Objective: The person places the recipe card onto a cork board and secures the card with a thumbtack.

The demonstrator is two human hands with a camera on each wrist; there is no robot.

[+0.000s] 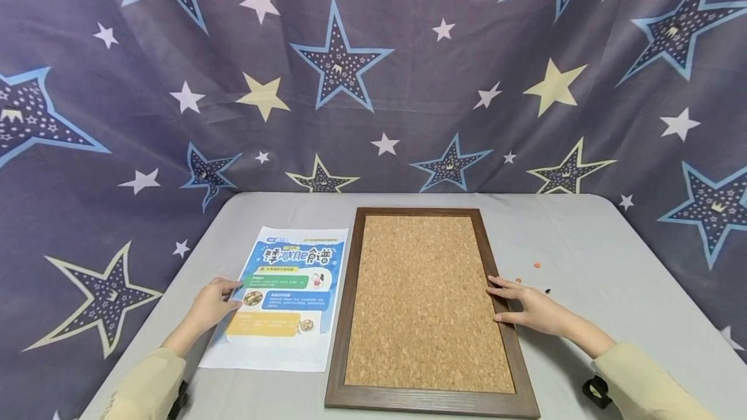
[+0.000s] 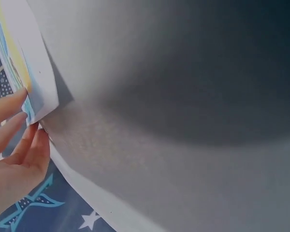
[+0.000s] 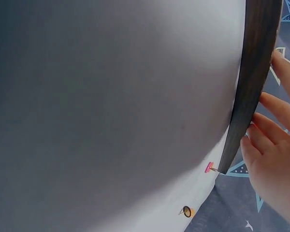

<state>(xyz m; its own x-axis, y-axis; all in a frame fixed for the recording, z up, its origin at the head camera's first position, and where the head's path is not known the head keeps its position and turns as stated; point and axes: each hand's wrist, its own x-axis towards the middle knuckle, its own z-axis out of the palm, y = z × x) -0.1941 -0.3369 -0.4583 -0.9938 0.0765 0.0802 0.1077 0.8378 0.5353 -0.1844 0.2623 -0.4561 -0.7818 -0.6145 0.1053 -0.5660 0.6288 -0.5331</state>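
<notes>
A printed paper poster, blue with green and orange bands, lies at the left of the table. My left hand rests at its left edge, thumb and fingertips touching the sheet; the left wrist view shows these fingers loosely bent at the paper's margin. Right of the poster lies a cork board in a dark brown wooden frame. My right hand touches the frame's right side with extended, spread fingers. From the right wrist, the fingertips lie along the frame's edge.
A few small pushpins lie on the table beyond my right hand, among them an orange one and a dark one. The grey-covered table ends at a star-patterned curtain behind.
</notes>
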